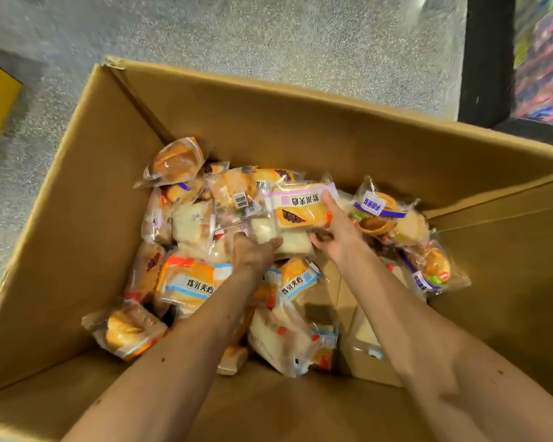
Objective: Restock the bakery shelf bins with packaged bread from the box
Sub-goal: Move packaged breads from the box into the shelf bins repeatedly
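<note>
Large open brown cardboard box (87,199) on grey speckled floor (268,36); the bottom holds a loose heap of bread in clear plastic wrappers. Target item: a flat rectangular clear-wrapped bread pack with a lilac band and an orange label picturing a dark purple filling (300,207), lying on top of the heap near the middle of the box, tilted. Right hand (336,231) is clamped on its right end, forefinger along the top face, thumb underneath. Left hand (253,250) lies on the heap just beside it, thumb touching a pale white bread pack (288,242) directly under the lilac one; fingers partly hidden, so grasp cannot be told. Around: orange-and-blue labelled packs (189,282) under the left forearm, burger-shaped buns with purple bands (380,212) to the right, a round golden bun pack (176,161) at the far left corner, and a small brown inner carton (364,342) beneath the right forearm. Blurred black-framed shelf (486,59) at upper right.
</note>
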Motion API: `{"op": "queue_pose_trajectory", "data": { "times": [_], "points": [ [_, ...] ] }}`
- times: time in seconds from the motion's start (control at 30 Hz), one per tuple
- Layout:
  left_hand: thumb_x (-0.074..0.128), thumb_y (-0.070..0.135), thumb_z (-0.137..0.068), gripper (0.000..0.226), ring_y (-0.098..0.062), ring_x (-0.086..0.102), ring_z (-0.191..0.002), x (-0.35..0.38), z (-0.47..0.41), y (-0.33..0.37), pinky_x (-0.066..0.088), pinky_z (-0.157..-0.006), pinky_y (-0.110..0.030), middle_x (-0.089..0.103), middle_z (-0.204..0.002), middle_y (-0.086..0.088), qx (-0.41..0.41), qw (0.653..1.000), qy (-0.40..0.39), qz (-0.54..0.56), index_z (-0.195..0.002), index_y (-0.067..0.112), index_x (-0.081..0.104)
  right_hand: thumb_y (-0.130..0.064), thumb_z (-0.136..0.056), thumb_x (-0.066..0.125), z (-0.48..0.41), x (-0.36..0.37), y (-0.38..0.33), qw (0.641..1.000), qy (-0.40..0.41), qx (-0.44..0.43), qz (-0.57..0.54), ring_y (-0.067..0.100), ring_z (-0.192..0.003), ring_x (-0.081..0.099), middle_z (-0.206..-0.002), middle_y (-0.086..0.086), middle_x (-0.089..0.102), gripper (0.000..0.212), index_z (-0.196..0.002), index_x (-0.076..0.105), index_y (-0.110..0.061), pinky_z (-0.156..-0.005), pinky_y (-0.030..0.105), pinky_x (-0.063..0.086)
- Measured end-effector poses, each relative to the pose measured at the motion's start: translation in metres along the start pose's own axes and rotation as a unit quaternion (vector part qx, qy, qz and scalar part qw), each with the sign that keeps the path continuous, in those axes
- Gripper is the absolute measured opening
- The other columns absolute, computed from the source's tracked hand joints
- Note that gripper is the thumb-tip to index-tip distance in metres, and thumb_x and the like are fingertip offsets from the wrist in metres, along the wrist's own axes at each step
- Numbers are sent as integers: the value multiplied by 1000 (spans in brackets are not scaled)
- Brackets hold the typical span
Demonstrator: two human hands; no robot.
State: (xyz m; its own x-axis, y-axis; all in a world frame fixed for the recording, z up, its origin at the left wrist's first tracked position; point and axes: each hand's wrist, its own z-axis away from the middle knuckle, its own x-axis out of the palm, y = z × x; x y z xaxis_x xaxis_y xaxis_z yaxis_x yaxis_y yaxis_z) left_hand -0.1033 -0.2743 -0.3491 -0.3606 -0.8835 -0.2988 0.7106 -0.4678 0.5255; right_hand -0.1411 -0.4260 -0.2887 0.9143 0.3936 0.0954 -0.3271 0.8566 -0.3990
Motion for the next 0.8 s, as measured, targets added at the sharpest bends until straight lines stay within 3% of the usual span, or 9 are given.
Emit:
{"op": "queue_pose_trajectory", "data": {
  "times": [0.1,0.17,0.27,0.4,0.5,0.6,0.67,0.73,0.8],
  "points": [
    [92,18,-66,66,-39,74,-82,-8,11,5,60,-77,-53,74,-103,-18,-45,990,-90,103,-114,-5,53,-24,-77,85,-7,2,-5,999,33,12,-11,13,-75,64,-109,5,73,55,-125,60,-12,-60,27,49],
    [83,10,-77,55,-35,75,-77,-16,20,7,62,-65,-44,74,-105,-16,-49,989,-113,85,-120,-7,52,-26,-80,82,-9,-4,-6,999,32,26,-14,9,-66,58,-91,1,73,34,-106,64,-14,-61,21,45],
    [76,4,-84,35,-15,73,-65,-41,26,3,52,-48,-22,71,-101,-10,-13,993,-118,-6,-113,-3,58,-33,-82,80,-8,-21,-1,998,18,50,-36,5,-60,47,-68,-7,63,23,-81,61,-20,-62,18,39],
    [75,11,-86,11,-14,64,-79,-78,25,4,51,-60,-19,70,-88,-3,65,968,-122,-210,-94,5,71,-32,-79,82,-6,-37,1,997,32,42,-63,5,-60,49,-71,-6,62,23,-83,64,-20,-71,21,44],
    [76,27,-83,18,-16,63,-77,-97,24,8,49,-62,-27,67,-80,1,81,929,-129,-337,-84,11,67,-27,-78,83,-3,-45,3,996,41,23,-72,9,-74,60,-91,-1,71,33,-104,66,-18,-93,31,51],
    [75,39,-74,31,-18,65,-85,-105,29,11,51,-72,-34,69,-90,0,72,885,-138,-438,-91,15,65,-18,-83,79,6,-52,6,995,67,4,-73,13,-80,67,-94,4,72,21,-94,62,-16,-97,37,54],
    [74,36,-75,39,-20,63,-87,-100,31,5,49,-69,-30,67,-97,-2,51,880,-169,-441,-103,12,61,-14,-84,78,10,-60,9,994,83,-6,-72,14,-75,68,-88,4,72,19,-90,60,-15,-89,35,57],
    [75,29,-79,35,-21,63,-83,-89,38,1,49,-63,-25,65,-95,-5,62,894,-171,-409,-104,11,60,-14,-82,80,12,-69,14,993,89,-17,-70,14,-75,70,-97,7,74,23,-97,63,-14,-70,31,61],
    [77,36,-67,48,-27,68,-87,-73,39,-2,58,-74,-32,70,-98,-10,57,929,-146,-337,-106,10,66,-13,-78,83,13,-80,20,991,118,-26,-59,16,-76,72,-100,8,74,33,-104,63,-12,-60,31,60]
  ]
}}
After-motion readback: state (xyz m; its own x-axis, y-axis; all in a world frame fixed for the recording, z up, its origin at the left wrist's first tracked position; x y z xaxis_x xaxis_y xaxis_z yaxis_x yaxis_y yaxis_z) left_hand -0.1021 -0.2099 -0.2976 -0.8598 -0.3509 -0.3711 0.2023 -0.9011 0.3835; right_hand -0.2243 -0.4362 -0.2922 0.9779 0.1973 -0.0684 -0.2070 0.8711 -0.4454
